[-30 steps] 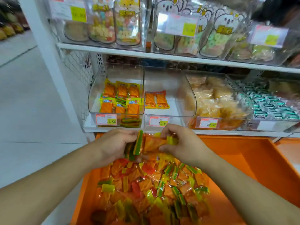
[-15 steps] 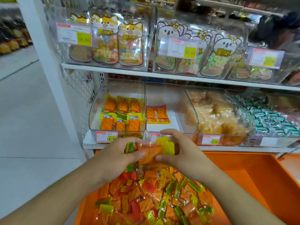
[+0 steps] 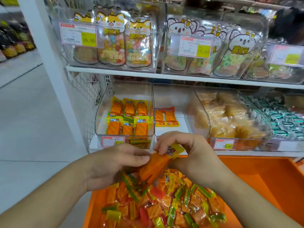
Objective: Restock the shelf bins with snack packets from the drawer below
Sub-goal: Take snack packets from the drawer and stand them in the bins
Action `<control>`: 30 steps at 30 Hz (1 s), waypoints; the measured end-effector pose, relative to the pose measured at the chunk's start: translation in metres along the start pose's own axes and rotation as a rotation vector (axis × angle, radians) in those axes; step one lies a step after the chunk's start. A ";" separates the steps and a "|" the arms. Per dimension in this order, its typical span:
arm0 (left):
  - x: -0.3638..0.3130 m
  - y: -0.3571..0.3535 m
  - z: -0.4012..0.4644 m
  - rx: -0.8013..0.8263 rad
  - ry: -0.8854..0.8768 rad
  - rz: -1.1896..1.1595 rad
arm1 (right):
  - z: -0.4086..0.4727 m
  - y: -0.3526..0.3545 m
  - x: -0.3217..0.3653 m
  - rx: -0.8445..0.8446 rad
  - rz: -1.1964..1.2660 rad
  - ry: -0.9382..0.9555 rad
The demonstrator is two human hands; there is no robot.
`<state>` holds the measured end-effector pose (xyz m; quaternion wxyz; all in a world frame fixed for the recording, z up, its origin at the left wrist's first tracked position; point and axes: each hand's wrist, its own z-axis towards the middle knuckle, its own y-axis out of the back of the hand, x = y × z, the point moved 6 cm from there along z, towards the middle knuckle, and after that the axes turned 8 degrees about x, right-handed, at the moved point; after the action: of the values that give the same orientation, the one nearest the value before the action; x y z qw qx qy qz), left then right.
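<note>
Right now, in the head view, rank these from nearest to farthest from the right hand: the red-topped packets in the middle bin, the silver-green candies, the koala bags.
From the right hand:
1. Red-topped packets, middle bin just above.
2. Silver-green candies, far right, same shelf.
3. Koala bags, upper shelf.

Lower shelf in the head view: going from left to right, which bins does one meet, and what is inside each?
Bin of yellow-topped orange packets → nearly bare bin with two orange packets → bin of pale golden snacks → green-and-silver wrapped sweets.
</note>
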<state>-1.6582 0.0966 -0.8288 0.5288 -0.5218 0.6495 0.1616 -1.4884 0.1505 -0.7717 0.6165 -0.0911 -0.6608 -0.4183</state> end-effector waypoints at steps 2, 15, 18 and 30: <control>-0.003 0.005 0.003 -0.081 -0.070 -0.026 | 0.001 0.003 -0.002 -0.028 -0.098 0.006; -0.014 -0.001 -0.009 -0.514 -0.212 0.285 | 0.003 -0.013 -0.026 -0.130 0.214 -0.150; -0.017 0.004 -0.008 -0.520 -0.185 0.409 | 0.007 -0.014 -0.027 -0.159 0.199 -0.156; -0.075 0.087 -0.004 -0.855 -0.215 0.445 | 0.074 0.003 -0.033 -0.162 -0.281 -0.151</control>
<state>-1.7421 0.1666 -0.7931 0.2841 -0.5213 0.5623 0.5757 -1.5340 0.2148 -0.7914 0.4914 -0.0786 -0.6755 -0.5442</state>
